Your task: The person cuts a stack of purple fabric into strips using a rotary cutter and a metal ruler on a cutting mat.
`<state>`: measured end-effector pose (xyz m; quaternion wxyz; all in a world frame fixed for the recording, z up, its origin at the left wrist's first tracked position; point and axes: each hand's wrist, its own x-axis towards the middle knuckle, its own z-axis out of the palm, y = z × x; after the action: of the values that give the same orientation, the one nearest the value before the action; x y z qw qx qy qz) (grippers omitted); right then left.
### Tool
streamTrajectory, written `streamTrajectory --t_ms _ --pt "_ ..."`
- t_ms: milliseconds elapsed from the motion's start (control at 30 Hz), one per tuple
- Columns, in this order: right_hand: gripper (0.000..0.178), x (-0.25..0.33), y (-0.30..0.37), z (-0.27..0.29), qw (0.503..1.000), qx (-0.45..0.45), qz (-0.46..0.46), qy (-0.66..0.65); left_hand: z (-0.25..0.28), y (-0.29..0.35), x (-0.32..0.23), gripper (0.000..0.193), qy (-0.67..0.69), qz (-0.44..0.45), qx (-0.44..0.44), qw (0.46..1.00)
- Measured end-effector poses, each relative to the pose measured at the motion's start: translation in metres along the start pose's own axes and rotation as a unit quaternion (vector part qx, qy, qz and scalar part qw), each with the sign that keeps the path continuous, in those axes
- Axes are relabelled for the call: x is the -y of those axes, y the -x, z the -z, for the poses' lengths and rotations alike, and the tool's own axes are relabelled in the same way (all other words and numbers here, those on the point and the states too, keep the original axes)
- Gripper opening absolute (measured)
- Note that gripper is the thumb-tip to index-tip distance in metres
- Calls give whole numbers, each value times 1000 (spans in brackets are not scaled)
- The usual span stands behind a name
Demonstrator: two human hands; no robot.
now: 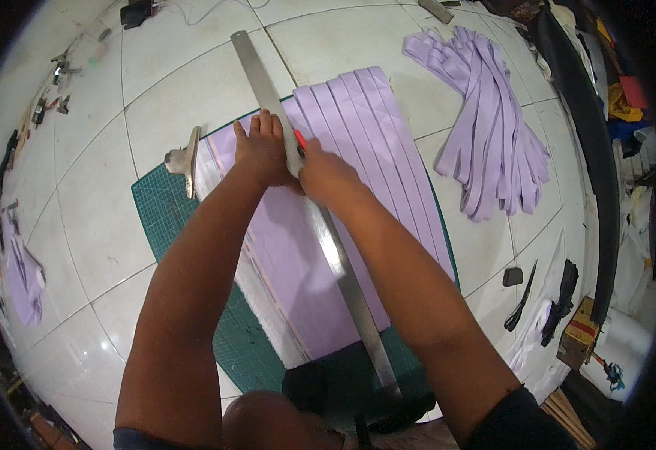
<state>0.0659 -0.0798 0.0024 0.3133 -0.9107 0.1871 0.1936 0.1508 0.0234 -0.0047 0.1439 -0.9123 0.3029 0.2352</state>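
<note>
Lilac fabric (290,255) lies on a green cutting mat (159,210), with a long metal ruler (333,251) running lengthwise over it. My left hand (262,155) rests on the fabric and presses against the ruler, its fingers stretched out toward the far end. Just right of it, my right hand (329,178) is closed around a red cutter (300,140) at the ruler's edge. The cutter's blade is hidden. Right of the ruler, the fabric is in long parallel strips (365,112). A metal clip (185,161) grips the fabric's left edge.
On the tiled floor, a heap of lilac strips (485,127) lies at the far right. Black scissors (521,296) and a small dark block (512,277) sit nearer on that side. Another lilac cloth (22,274) is at the left. A black roll (598,172) borders the right.
</note>
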Motion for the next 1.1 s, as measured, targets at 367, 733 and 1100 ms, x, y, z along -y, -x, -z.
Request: streamTrajectory --t_ms 367,733,1100 --pt "28 -67 159 -17 988 112 -104 -7 1 3 -6 150 -1 0 -13 1000" --pt "30 -30 69 25 1000 -14 -4 25 -2 1 -1 154 23 -5 -10 1000" --pt "30 24 -31 -5 997 -66 -23 -17 -13 -1 5 152 51 -19 -38 998"
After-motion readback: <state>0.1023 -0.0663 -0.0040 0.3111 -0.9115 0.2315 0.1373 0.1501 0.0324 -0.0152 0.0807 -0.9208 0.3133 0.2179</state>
